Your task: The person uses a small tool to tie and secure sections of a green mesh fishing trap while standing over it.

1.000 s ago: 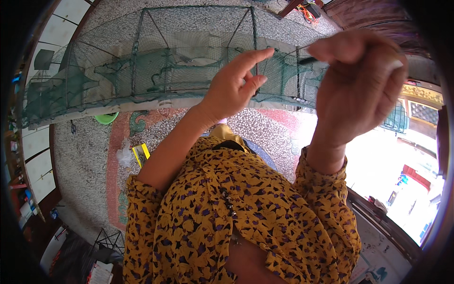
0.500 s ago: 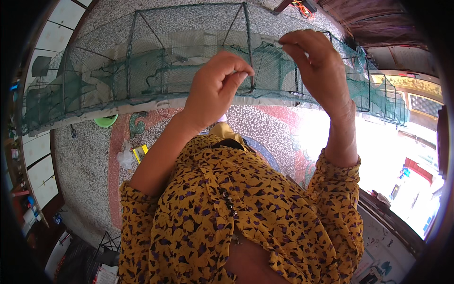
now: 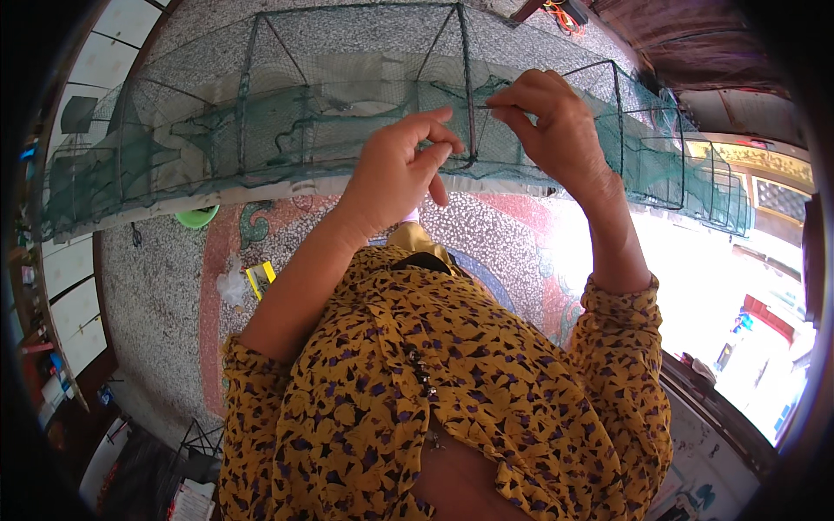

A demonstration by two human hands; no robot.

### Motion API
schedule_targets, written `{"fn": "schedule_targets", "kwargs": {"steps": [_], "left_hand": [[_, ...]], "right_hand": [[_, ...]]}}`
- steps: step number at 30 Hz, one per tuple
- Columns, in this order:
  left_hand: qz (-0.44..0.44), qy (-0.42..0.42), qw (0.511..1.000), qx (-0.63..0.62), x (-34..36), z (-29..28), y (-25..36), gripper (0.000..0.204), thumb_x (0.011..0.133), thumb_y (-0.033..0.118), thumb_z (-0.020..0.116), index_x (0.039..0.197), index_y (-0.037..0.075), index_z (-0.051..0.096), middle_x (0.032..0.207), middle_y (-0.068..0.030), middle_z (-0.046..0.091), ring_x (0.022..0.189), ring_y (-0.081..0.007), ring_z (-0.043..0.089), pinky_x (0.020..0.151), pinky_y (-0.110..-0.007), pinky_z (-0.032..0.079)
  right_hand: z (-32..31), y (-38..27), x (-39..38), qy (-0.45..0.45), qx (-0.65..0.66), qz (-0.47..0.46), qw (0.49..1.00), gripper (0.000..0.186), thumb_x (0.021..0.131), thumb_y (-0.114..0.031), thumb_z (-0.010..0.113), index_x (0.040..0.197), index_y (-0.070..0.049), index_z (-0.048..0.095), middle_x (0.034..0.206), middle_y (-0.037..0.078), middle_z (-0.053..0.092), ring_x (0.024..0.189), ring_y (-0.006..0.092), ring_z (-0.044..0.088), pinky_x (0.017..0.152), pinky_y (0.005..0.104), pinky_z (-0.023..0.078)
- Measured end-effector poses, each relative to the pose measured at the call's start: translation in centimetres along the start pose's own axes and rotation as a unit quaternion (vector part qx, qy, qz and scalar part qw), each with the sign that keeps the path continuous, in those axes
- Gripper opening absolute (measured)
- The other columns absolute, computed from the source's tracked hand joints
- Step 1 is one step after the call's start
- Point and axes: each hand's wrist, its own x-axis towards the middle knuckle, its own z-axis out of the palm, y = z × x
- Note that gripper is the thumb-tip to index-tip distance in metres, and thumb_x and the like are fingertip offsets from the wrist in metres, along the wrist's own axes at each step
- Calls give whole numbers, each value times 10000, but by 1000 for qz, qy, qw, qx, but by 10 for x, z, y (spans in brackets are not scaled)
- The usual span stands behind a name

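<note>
A long green net trap [image 3: 347, 143] with dark rectangular frames stretches across the far side. My left hand [image 3: 400, 165] is in front of its middle, beside an upright frame bar [image 3: 470, 87]. Its thumb and a finger are pinched together, while other fingers stand apart; whatever they hold is too small to make out. To the right of that bar, my right hand [image 3: 556, 122] pinches a thin, dark, needle-like piece [image 3: 488, 107], which points left toward the bar. Any thread between the hands is too fine to see.
Under the net runs a pale ledge [image 3: 287, 189]. A green basin [image 3: 196, 217], a clear plastic bag [image 3: 231, 286] and a yellow packet [image 3: 260, 280] are on the speckled floor at left. Orange cord [image 3: 563, 17] lies beyond the net. Bright light floods the right side.
My right hand has moved left and slightly down, nearer the frame bar. My left hand's fingers have spread from a tighter pinch. The net has shifted slightly to the right.
</note>
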Motion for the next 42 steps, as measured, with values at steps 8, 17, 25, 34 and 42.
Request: {"fn": "schedule_targets", "kwargs": {"steps": [8,17,25,34,42], "left_hand": [[-10,-7,999,-33,5,-3,-7,140,918,50,513,971,-44,602,1340,-205,440,550,-114,616,490,-210,487],[-5,-9,999,-39,3,-2,-9,129,907,43,522,952,-51,598,1280,-179,500,543,-127,618,476,-219,474],[-7,-2,999,-50,2,-1,-12,112,894,40,535,917,-62,576,1053,-137,612,531,-155,629,470,-260,462],[-4,14,996,-87,-2,0,0,346,903,25,505,1213,-57,377,1272,-208,481,552,-149,616,496,-232,475],[-8,-4,995,-98,-1,-5,-4,437,927,124,514,1297,-26,334,1381,-190,400,551,-77,583,403,-160,353]], "right_hand": [[23,-12,12,97,124,68,985,151,762,-102,685,894,-68,619,801,67,594,773,244,602,667,346,476],[33,-3,10,96,75,-49,991,151,752,-63,652,895,-65,602,878,98,568,762,299,588,661,370,483],[40,-19,22,-13,-10,-38,999,138,705,-140,703,806,-82,629,863,56,561,846,263,565,704,376,479],[36,-73,43,164,229,-67,957,136,761,-74,670,853,-108,576,810,6,613,761,192,610,658,316,484],[-30,-53,23,354,386,-182,832,167,1009,-153,284,1020,-36,403,796,191,590,583,239,605,570,338,569]]}}
